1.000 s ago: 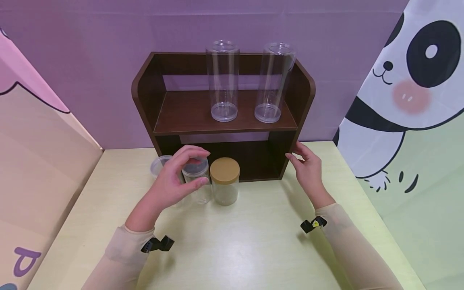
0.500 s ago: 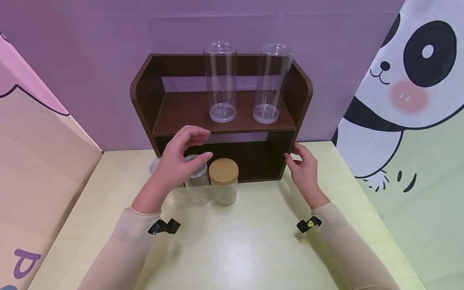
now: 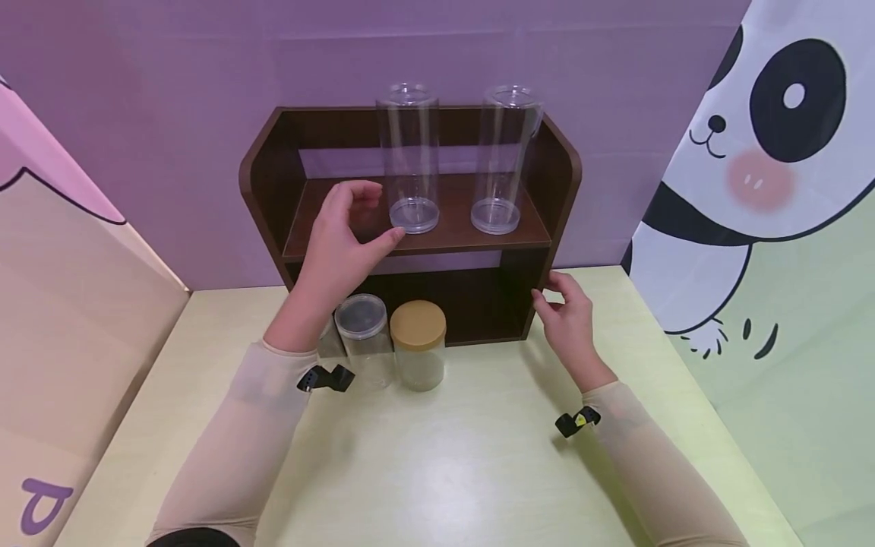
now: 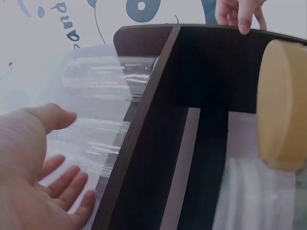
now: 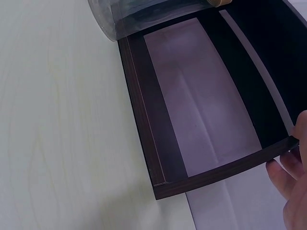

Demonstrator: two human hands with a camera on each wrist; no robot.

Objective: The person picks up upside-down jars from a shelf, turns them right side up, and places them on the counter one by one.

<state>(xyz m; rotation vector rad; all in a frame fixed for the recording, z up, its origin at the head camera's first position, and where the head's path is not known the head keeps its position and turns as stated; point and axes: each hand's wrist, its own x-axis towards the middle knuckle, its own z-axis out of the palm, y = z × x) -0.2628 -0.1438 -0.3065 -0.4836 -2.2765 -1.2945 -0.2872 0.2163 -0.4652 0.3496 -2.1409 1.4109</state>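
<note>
My left hand (image 3: 345,243) is held in front of the upper board of a dark brown wooden shelf (image 3: 574,163), its thumb and fingers spread in a wide curve. Nothing is in its grasp. Just right of it, a tall clear jar (image 3: 413,152) stands upright on that board, and the left wrist view shows a gap between the fingers and this jar. A second tall clear jar (image 3: 502,152) stands farther right. My right hand (image 3: 570,323) grips the shelf's right side panel, thumb at its front edge and fingers along the outer face.
Before the shelf's lower compartment stand a short clear jar with a tan lid (image 3: 418,342), a clear jar with a translucent lid (image 3: 365,334), and another clear jar (image 3: 331,342) mostly hidden by my left forearm. A purple backdrop (image 3: 171,152) rises behind the pale table (image 3: 437,471).
My left hand has risen from above the short jars, up past the upper board's edge, to beside the left tall jar. The right hand keeps its hold on the side panel.
</note>
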